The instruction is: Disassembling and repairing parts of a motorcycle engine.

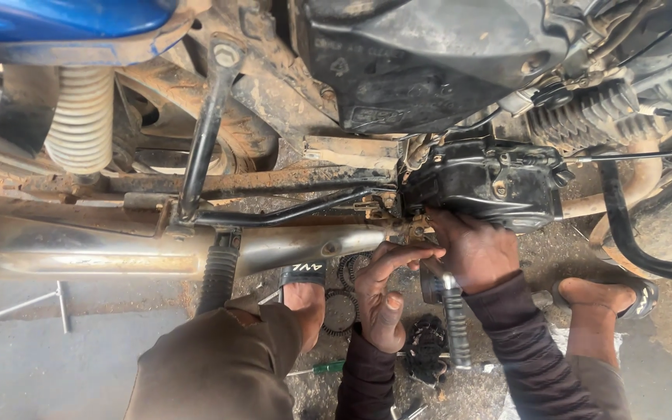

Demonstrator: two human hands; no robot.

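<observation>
The fuel tank [64, 19] at far left is glossy blue. The shock spring [79, 117] beneath it is cream, ribbed. The exhaust pipe [118, 249] is dull silver, the frame tubes [204, 124] black, the engine casing [484, 183] black with orange-brown mud. The near screwdriver [328, 366] has a green handle.

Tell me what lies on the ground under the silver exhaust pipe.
Under the exhaust pipe: toothed clutch rings, a sandalled foot, a green-handled screwdriver. The knee covers the rest.

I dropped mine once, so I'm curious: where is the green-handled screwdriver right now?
In the head view, the green-handled screwdriver lies on the ground at bottom centre, just left of the left hand and below the sandalled foot.
</observation>
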